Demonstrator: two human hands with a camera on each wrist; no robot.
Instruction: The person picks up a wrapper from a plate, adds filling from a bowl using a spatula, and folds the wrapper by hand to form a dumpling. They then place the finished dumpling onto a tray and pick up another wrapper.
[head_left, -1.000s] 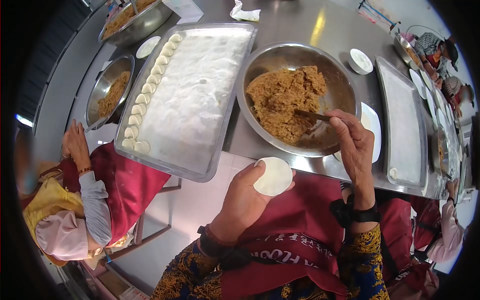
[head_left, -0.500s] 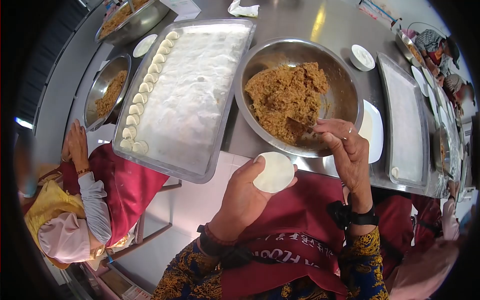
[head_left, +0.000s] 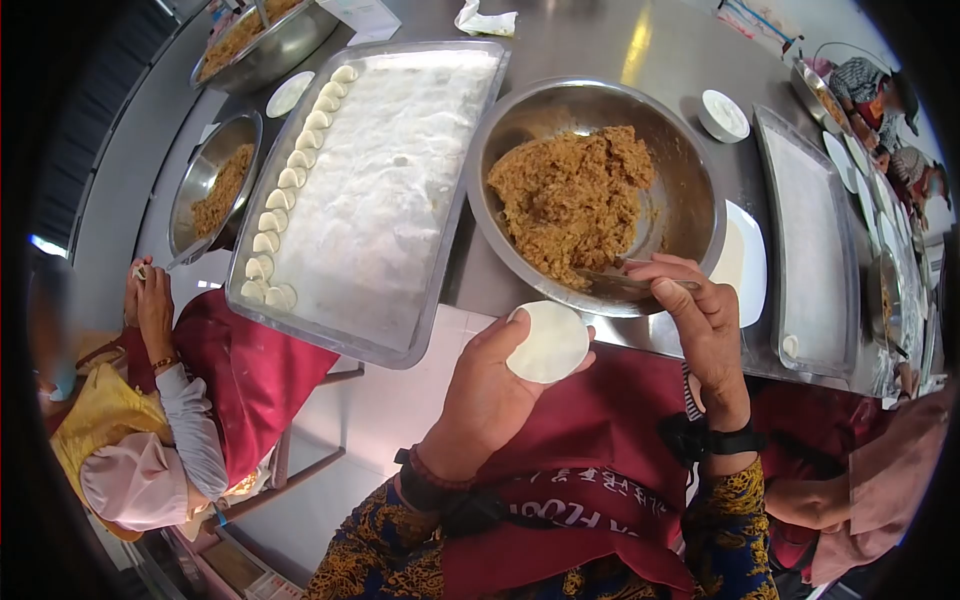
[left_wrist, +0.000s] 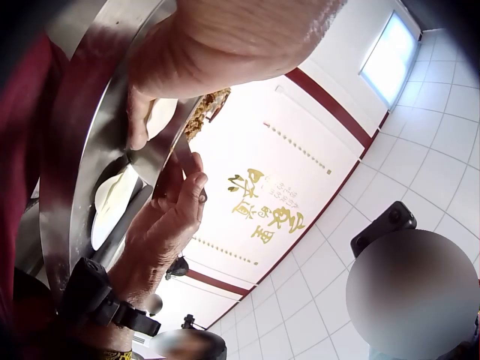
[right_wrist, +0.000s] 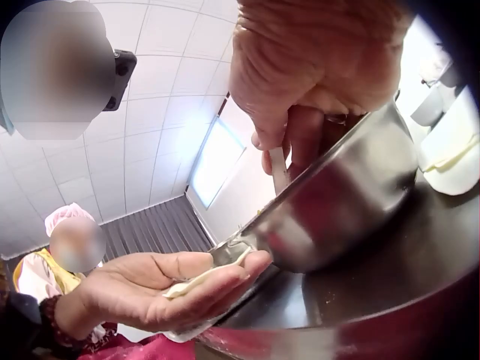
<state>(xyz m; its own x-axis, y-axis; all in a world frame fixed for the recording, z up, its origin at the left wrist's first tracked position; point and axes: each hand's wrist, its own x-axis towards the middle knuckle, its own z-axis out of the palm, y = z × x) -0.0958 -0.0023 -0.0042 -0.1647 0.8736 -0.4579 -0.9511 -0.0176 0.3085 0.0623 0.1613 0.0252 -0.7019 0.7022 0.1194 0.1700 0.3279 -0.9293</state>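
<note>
A round white dough wrapper (head_left: 548,343) lies across the fingers of the left hand (head_left: 482,392), its thumb on the wrapper's edge, just in front of the steel bowl (head_left: 690,180). Brown minced filling (head_left: 575,190) fills much of that bowl. The right hand (head_left: 708,325) pinches the handle of a flat metal utensil (head_left: 612,281) at the bowl's near rim, its tip at the filling's lower edge. In the right wrist view the wrapper (right_wrist: 210,279) rests on the left hand (right_wrist: 157,292), while the right hand (right_wrist: 315,67) holds the handle (right_wrist: 279,171) over the rim.
A floured tray (head_left: 400,345) with a row of folded dumplings (head_left: 289,178) stands left of the bowl. Right of it are a white plate (head_left: 750,265), a small white bowl (head_left: 725,116) and another tray (head_left: 815,250). Another person's hands (head_left: 150,300) are at far left.
The right hand and utensil have moved down from the filling's middle to the bowl's near edge. The left hand with the wrapper has barely shifted. The neighbour's hands at left now hold something small.
</note>
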